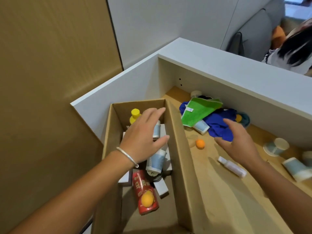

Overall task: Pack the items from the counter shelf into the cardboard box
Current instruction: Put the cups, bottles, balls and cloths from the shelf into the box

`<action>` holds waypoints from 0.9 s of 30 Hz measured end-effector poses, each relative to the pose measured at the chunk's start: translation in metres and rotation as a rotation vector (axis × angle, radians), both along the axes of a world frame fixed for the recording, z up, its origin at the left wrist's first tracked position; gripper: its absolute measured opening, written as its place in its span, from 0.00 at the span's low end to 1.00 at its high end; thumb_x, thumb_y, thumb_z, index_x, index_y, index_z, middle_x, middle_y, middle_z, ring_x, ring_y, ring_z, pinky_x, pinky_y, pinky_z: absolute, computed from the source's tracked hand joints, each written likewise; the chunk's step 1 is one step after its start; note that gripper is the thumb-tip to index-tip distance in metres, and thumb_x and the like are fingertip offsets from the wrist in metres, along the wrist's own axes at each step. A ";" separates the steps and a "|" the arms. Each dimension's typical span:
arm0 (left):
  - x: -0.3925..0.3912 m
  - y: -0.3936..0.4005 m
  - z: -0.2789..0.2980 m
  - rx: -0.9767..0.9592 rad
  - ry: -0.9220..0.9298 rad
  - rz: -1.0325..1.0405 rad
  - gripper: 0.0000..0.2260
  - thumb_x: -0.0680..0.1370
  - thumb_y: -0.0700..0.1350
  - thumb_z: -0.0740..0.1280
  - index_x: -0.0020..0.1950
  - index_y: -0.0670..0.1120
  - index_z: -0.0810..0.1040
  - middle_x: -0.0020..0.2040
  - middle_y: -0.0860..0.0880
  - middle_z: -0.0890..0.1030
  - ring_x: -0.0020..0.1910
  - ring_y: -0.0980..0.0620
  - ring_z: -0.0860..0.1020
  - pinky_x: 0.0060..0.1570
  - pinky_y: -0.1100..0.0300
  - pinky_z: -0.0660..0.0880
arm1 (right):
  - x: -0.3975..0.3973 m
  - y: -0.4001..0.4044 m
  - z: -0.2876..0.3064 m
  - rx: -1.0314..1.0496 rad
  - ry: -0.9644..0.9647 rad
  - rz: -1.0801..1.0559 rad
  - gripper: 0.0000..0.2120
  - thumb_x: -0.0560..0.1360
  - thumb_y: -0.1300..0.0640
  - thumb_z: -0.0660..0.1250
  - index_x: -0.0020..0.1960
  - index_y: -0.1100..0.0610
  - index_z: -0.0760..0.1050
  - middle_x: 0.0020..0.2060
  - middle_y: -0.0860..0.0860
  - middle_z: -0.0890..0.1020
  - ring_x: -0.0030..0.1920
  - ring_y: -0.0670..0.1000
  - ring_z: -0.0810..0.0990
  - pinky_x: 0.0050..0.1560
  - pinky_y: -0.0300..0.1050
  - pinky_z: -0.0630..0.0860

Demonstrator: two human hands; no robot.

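- Cardboard box (177, 149) stands at the shelf's left end, its right wall beside the wooden shelf (211, 174) floor.
- Our left hand (143, 137) hovers spread over the box, holding nothing.
- Our right hand (236, 142) hangs loose and empty by the blue cloth (219, 125); an orange ball (200, 144) lies between box wall and hand.

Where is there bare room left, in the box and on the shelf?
Box: bare floor only at the near end, beside the red can; crowded beyond. Shelf: open wood between box wall, orange ball and spray bottle; cloths and cups crowd the rest.
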State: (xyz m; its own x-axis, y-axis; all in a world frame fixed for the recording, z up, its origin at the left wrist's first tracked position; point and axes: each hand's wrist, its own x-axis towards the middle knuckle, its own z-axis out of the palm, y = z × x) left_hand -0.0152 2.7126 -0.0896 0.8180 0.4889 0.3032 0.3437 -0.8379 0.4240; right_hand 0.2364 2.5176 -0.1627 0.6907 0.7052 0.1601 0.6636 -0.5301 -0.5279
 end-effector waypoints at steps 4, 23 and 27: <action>0.069 -0.033 -0.009 0.042 0.105 -0.079 0.39 0.73 0.59 0.67 0.77 0.54 0.50 0.78 0.45 0.53 0.76 0.47 0.52 0.74 0.51 0.53 | 0.018 -0.043 -0.046 -0.214 0.034 -0.002 0.40 0.67 0.47 0.76 0.73 0.53 0.63 0.69 0.54 0.69 0.67 0.55 0.68 0.62 0.48 0.67; 0.229 -0.093 -0.162 -0.054 1.066 -0.019 0.23 0.76 0.37 0.61 0.71 0.46 0.64 0.66 0.41 0.65 0.61 0.39 0.73 0.56 0.49 0.72 | 0.054 -0.096 -0.138 -0.619 -0.001 0.247 0.39 0.75 0.41 0.62 0.77 0.44 0.44 0.78 0.48 0.50 0.77 0.51 0.47 0.73 0.54 0.45; 0.225 -0.098 -0.167 -0.032 1.052 -0.053 0.20 0.74 0.33 0.62 0.66 0.41 0.68 0.63 0.41 0.70 0.59 0.40 0.75 0.53 0.49 0.74 | 0.047 -0.097 -0.147 -0.560 0.060 0.252 0.33 0.75 0.48 0.64 0.76 0.45 0.54 0.74 0.46 0.62 0.72 0.50 0.61 0.70 0.45 0.57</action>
